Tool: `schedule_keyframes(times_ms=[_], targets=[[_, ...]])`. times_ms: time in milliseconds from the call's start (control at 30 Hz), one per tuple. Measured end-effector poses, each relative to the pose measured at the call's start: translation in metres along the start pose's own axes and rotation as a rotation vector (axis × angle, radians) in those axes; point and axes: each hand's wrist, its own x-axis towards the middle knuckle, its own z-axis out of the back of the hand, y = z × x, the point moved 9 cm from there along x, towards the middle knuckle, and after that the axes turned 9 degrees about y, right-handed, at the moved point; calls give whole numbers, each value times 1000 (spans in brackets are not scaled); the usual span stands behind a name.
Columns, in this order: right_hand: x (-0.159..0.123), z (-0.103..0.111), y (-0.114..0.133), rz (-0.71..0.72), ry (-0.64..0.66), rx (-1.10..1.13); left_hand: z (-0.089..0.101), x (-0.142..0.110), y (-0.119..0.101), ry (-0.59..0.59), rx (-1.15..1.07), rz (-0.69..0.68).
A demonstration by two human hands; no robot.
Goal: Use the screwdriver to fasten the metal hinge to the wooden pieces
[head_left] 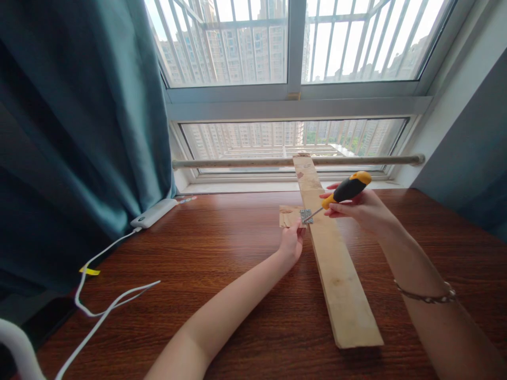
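A long pale wooden plank (336, 274) lies lengthwise on the table, its far end by the rail at the window. Against its left side sits a small wooden board (287, 215). A metal hinge (306, 215) with screw holes spans the two pieces. My right hand (356, 207) is closed around the handle of a yellow and black screwdriver (348, 189), which slants down left with its tip at the hinge's near side. My left hand (292, 243) is closed at the small board's near edge, fingertips beside the screwdriver tip. Those fingertips partly cover the hinge's lower left corner.
A white power strip (153, 213) lies at the table's left edge beside a blue curtain (119, 105). Its white cable (105, 311) loops across the left side. A horizontal rail (237, 163) crosses the window behind the brown wooden table (245, 295).
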Motion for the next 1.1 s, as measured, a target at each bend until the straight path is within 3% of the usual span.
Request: schedule_keyframes(times_ms=[133,300,433,600,700,833,900,1000,1100], targets=[[-4,0,1,-34,30,29,6,-1,2,-49,64,28],[-2,6,1,-12,-51,-78,8,-2,2,-79,64,40],[1,14,5,44,-108,-368,5,-1,1,-46,56,25],[-6,24,22,125,-370,-783,7,0,0,-56,57,2],[-6,21,19,138,-383,-651,7,0,0,-54,76,-9],[1,16,4,98,-216,-159,7,0,-2,-63,103,-28],[2,14,2,64,-124,-20,8,-1,-3,-76,109,-29],[1,12,0,-2,-45,27,7,-2,-4,-90,101,-26],[1,16,-1,-18,-94,-106,6,-4,-5,-106,94,-22]])
